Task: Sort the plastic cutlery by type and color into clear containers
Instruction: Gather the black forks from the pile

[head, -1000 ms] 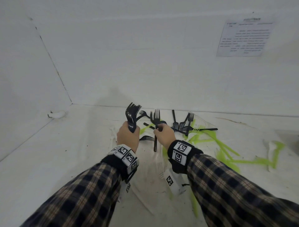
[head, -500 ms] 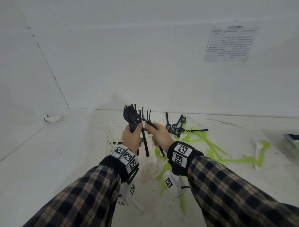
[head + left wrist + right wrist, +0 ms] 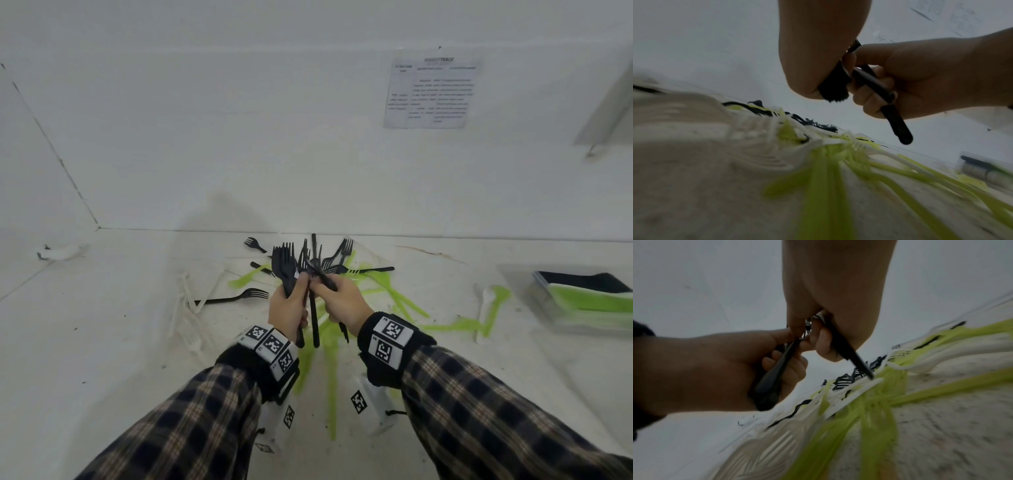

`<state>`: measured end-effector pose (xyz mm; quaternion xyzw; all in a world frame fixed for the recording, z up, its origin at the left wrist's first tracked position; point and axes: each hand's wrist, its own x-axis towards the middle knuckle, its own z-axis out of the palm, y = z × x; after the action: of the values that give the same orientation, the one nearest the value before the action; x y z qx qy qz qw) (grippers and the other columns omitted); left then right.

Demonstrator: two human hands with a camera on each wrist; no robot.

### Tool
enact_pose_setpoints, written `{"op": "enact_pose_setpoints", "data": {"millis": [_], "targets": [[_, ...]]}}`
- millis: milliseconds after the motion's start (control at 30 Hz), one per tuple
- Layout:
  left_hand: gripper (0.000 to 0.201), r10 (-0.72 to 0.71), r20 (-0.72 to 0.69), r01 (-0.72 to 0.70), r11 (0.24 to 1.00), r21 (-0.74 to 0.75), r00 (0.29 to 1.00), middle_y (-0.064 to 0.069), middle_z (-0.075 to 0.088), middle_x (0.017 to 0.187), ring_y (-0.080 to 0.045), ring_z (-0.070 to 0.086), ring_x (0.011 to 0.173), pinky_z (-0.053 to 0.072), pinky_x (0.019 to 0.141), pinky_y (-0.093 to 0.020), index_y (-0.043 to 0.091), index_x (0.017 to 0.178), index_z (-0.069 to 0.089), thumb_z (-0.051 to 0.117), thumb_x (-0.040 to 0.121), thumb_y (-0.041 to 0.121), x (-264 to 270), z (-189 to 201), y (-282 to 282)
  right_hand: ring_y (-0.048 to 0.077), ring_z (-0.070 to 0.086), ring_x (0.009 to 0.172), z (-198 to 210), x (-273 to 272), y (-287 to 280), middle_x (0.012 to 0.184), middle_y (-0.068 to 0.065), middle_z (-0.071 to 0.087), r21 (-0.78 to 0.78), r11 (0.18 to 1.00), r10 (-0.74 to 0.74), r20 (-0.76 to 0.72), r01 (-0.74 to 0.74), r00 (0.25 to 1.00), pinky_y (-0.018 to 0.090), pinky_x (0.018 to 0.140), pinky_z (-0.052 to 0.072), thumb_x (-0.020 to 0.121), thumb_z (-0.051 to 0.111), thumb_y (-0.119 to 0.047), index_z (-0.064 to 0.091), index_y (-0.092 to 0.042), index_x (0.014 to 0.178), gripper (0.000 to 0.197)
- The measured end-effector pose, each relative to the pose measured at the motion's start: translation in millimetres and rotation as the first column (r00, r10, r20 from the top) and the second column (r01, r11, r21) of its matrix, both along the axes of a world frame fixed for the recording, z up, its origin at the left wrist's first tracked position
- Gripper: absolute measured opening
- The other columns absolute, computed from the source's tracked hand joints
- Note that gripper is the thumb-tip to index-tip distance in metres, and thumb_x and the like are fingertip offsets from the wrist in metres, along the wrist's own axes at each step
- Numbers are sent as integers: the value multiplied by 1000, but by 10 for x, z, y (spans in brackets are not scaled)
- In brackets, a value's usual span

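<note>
Left hand (image 3: 287,310) had its grip wrapped around a bundle of black forks (image 3: 285,265), tines up, probably to keep them aligned for one drop. Right hand (image 3: 342,301) pinched another black fork (image 3: 888,100) by the handle, pressed against the bundle, likely adding it. Below, centre frame, loose black, green (image 3: 404,301) and white cutlery lay on the desk (image 3: 102,342). A clear container (image 3: 582,308) holding green and black pieces sat at far right.
</note>
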<state>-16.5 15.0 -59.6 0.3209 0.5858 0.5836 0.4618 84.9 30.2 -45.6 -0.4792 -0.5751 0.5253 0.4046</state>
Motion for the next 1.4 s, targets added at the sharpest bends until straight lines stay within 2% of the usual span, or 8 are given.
{"op": "enact_pose_setpoints", "data": {"millis": [133, 233, 567, 733, 867, 1000, 1133, 1400], "targets": [[40, -6, 99, 17, 994, -111, 995, 0, 45, 67, -14, 41, 42, 36, 39, -22, 14, 82, 53, 39, 97, 48, 181, -35, 11, 6, 31, 41, -33, 179, 4, 50, -11, 34, 67, 990, -126, 43, 123, 991, 22, 43, 28, 91, 55, -25, 52, -22, 68, 24], [35, -91, 124, 110, 981, -158, 988, -6, 59, 82, -20, 55, 65, 51, 63, -36, 15, 93, 61, 39, 98, 42, 322, -56, 20, 2, 36, 46, -66, 269, -32, 56, -13, 41, 84, 992, -104, 68, 98, 992, 16, 45, 29, 91, 56, -24, 54, -29, 72, 20], [35, -135, 373, 199, 970, -137, 918, -10, 61, 83, -21, 58, 76, 46, 66, -31, 8, 90, 62, 36, 99, 30, 640, -43, -141, 15, 55, 76, -178, 489, -218, 76, 0, 58, 147, 978, -171, 140, 150, 975, 28, 69, 44, 89, 57, -22, 63, -8, 89, 15], [24, -95, 253, 138, 978, -155, 963, -5, 48, 73, -17, 46, 50, 36, 49, -28, 11, 78, 54, 43, 96, 22, 669, -67, -153, 12, 45, 57, -132, 560, -307, 65, -3, 47, 23, 997, -80, 54, 79, 995, 25, 55, 35, 93, 42, -11, 58, -12, 94, 17], [23, -67, 286, 115, 981, -157, 956, -6, 46, 68, -19, 42, 43, 36, 45, -25, 8, 79, 52, 46, 94, 25, 662, -56, -170, 20, 54, 61, -123, 587, -356, 69, 4, 53, 82, 996, -54, 114, 45, 992, 36, 61, 51, 95, 41, -11, 58, -6, 100, 18], [27, -77, 281, 115, 986, -123, 957, -17, 58, 83, -27, 57, 67, 45, 59, -33, 1, 101, 61, 48, 92, 23, 700, -14, -192, 17, 58, 74, -127, 603, -356, 80, -2, 57, 126, 988, -111, 147, 93, 983, 22, 65, 52, 93, 49, -10, 55, -14, 112, 20], [16, -127, 307, 156, 985, -70, 943, -11, 59, 87, -22, 58, 73, 46, 63, -31, 8, 104, 55, 41, 98, 12, 754, 20, -201, 33, 61, 83, -156, 563, -323, 89, 16, 62, 185, 975, -166, 252, 120, 953, 42, 75, 52, 93, 47, -11, 60, -5, 97, 15], [20, -140, 364, 166, 985, -42, 921, -13, 62, 97, -21, 61, 87, 49, 82, -31, 3, 110, 56, 39, 100, 8, 712, -38, -156, 27, 55, 89, -177, 529, -238, 97, 17, 59, 168, 983, -119, 307, 69, 944, 22, 70, 38, 95, 46, -12, 65, 1, 101, 24]]}}
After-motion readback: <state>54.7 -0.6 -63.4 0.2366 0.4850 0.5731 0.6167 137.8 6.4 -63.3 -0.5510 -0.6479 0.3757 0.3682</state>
